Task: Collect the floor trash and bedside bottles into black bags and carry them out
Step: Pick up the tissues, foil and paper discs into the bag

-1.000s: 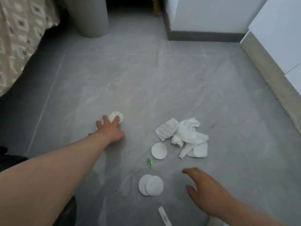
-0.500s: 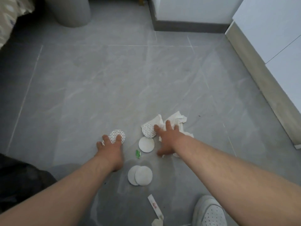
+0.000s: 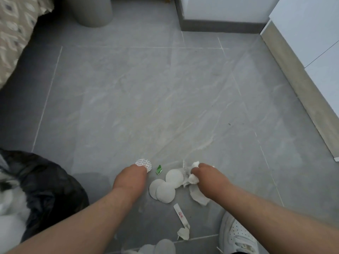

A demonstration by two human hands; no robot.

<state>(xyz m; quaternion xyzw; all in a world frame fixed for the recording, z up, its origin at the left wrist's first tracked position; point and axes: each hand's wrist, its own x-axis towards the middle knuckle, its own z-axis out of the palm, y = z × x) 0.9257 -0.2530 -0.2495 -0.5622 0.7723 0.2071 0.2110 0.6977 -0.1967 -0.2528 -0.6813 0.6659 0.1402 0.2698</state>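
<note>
Right hand (image 3: 207,176): yours, clenched round a crumpled white tissue (image 3: 193,179), soft and creased, with a loose fold trailing on the floor (image 3: 165,107) under the wrist. Left hand (image 3: 130,177): fingers bent down over the near edge of a thin round disc (image 3: 145,164) printed with grey dashes; you cannot tell whether it is pinched or only pressed.

Between your hands lie three flat, matt white round pads (image 3: 165,192), two overlapping and the third touching them. A small folded green scrap (image 3: 158,169) sits just beside the disc. Nearer you, a narrow white strip (image 3: 180,215) with a red mark lies slantwise, near your perforated white shoe (image 3: 236,233).

A crinkled, glossy black bag (image 3: 45,189) sits on the floor by your left arm.

Grey marbled tile with pale grout lines runs open ahead of both hands. It is bounded on the right by a beige plinth (image 3: 297,88), and at the far left by a patterned bed (image 3: 14,33) and a smooth grey cylindrical bin (image 3: 91,11).
</note>
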